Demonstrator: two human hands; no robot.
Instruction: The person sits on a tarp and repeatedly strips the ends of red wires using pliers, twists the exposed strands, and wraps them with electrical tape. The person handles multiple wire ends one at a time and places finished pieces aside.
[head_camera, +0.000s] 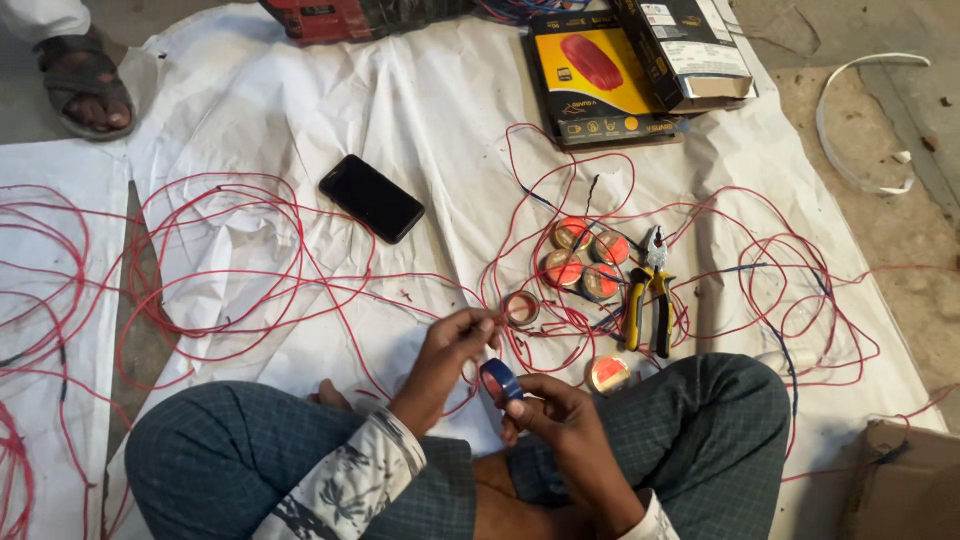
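I sit cross-legged on a white sheet (420, 110). My right hand (550, 410) grips a blue roll of insulating tape (500, 380) just above my lap. My left hand (450, 345) pinches a thin red wire (300, 285) right beside the roll, its fingertips closed on the wire end. A brownish tape roll (521, 308) lies on the sheet just beyond my left fingers. Whether the tape touches the wire is hidden by my fingers.
Loops of red wire sprawl across the sheet. Several orange tape rolls (585, 262), yellow-handled pliers (648, 295), another orange roll (609, 373), a black phone (372, 198) and open yellow-black boxes (600, 80) lie ahead. Another person's sandalled foot (85, 85) is at far left. A cardboard box (905, 480) sits at right.
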